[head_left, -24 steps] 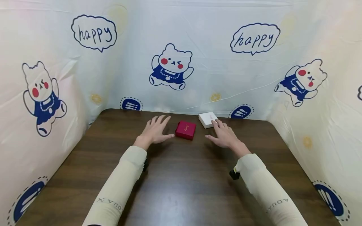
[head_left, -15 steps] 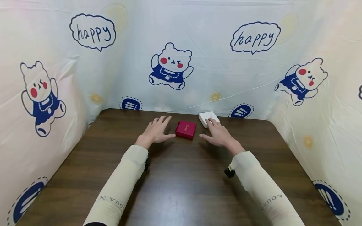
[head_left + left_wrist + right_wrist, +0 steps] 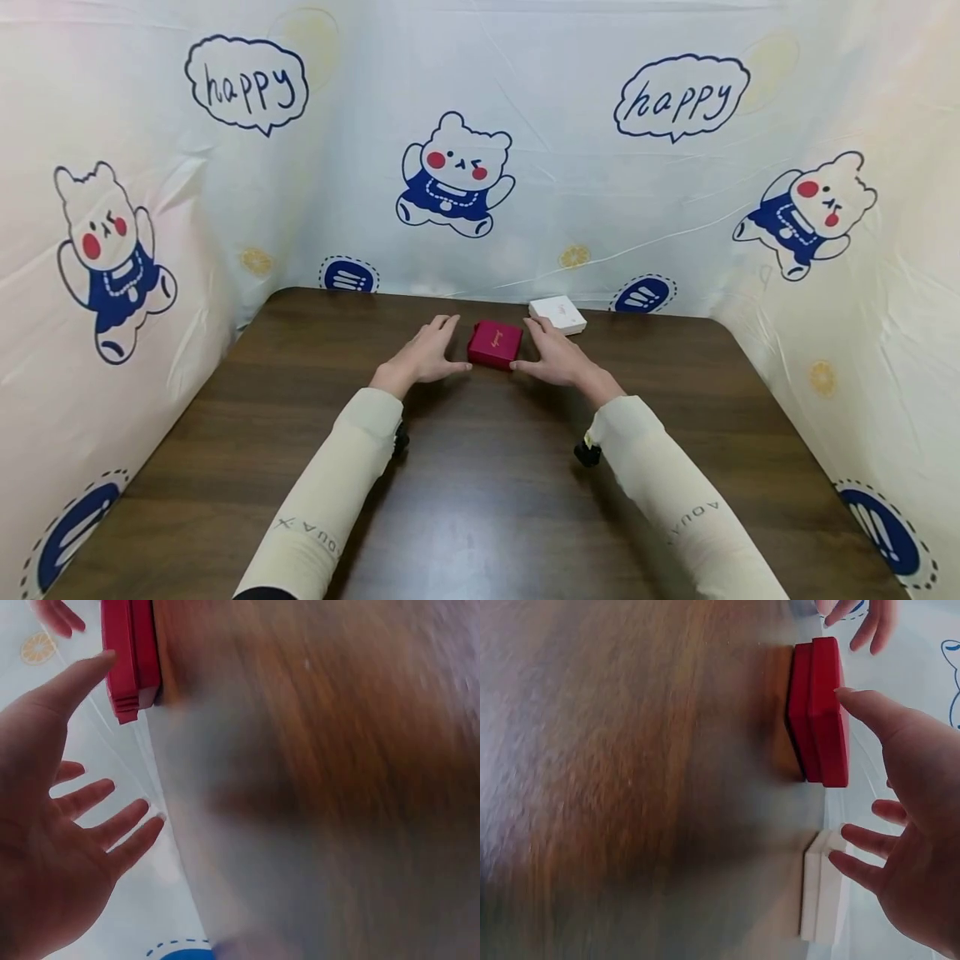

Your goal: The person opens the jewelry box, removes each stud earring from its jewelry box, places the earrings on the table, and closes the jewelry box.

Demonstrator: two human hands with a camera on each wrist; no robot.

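Between my two hands lies a small red box (image 3: pixel 495 343) with gold lettering on its lid, flat on the table (image 3: pixel 465 467). My left hand (image 3: pixel 426 352) hovers just left of it, fingers spread, thumb pointing toward the box's front left corner. On the other side my right hand (image 3: pixel 557 352) is close to the box's right edge; whether its thumb touches cannot be told. A white box (image 3: pixel 558 315) lies behind the right hand, which partly covers it. In the right wrist view, the red box (image 3: pixel 823 712) and white box (image 3: pixel 825 889) both rest on the wood, apart from each other.
A white cloth backdrop (image 3: pixel 570 183) printed with cartoon bears and "happy" bubbles hangs behind the table and along both sides. The table's far edge (image 3: pixel 397 295) runs close behind the boxes. A small black device (image 3: pixel 588 452) sits at the right wrist.
My right hand has moved left, off from over the white box to the red box's right side. The left hand has shifted slightly right, nearer the red box. Both boxes stay put.
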